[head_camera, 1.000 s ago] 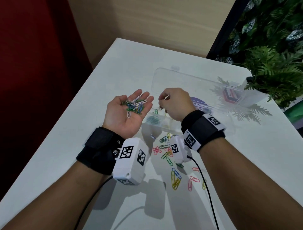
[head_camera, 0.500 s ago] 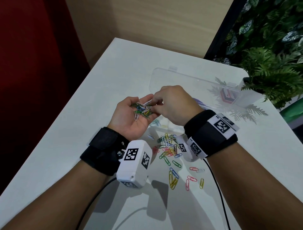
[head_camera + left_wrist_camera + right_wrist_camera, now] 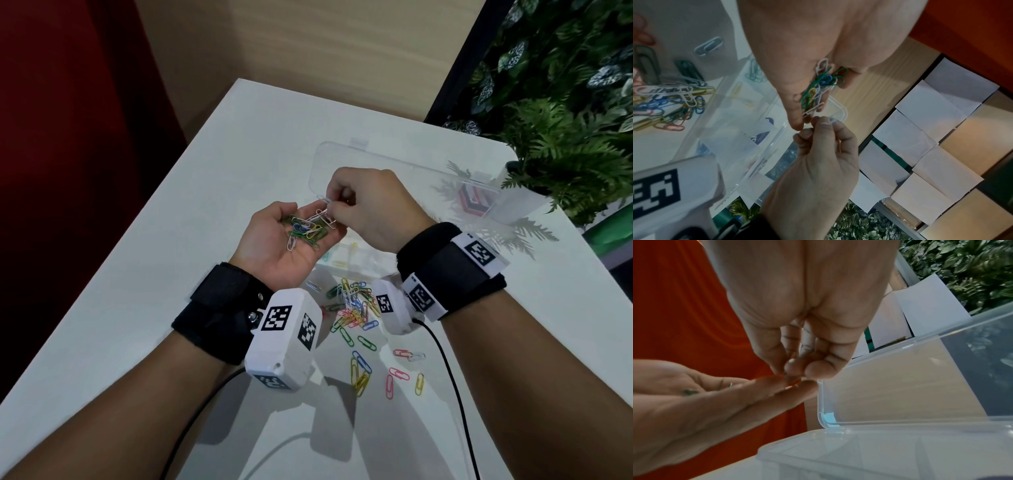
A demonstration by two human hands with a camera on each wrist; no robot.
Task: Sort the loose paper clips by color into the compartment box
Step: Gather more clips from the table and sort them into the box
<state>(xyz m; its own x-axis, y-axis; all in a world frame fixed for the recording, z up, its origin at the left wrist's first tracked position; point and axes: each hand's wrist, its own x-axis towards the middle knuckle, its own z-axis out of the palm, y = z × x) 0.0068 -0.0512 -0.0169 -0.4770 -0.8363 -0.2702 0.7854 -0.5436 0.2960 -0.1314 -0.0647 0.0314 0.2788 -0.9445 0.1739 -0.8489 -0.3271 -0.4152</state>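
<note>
My left hand (image 3: 274,236) lies palm up above the white table (image 3: 191,212), cupping a handful of green, blue, yellow and white paper clips (image 3: 305,231). My right hand (image 3: 337,205) meets the left fingertips and pinches a white clip (image 3: 323,200) at the edge of that handful. In the left wrist view the handful of clips (image 3: 822,81) lies in the palm, with the right hand (image 3: 818,125) just past it. The clear compartment box (image 3: 356,260) sits under both hands, lid (image 3: 394,164) open; yellow clips (image 3: 352,245) and teal clips (image 3: 755,73) lie in separate compartments. A loose mixed pile of clips (image 3: 352,305) lies on the table in front of the box.
A potted fern (image 3: 561,164) stands at the table's back right, beside the open lid. Scattered pink, yellow and blue clips (image 3: 394,373) lie nearer me. A black cable (image 3: 445,359) runs from my right wrist. The table's left edge drops off beside a red wall.
My right hand has moved left from over the box to my left palm and now pinches a white clip there. My left fingers have curled in slightly.
</note>
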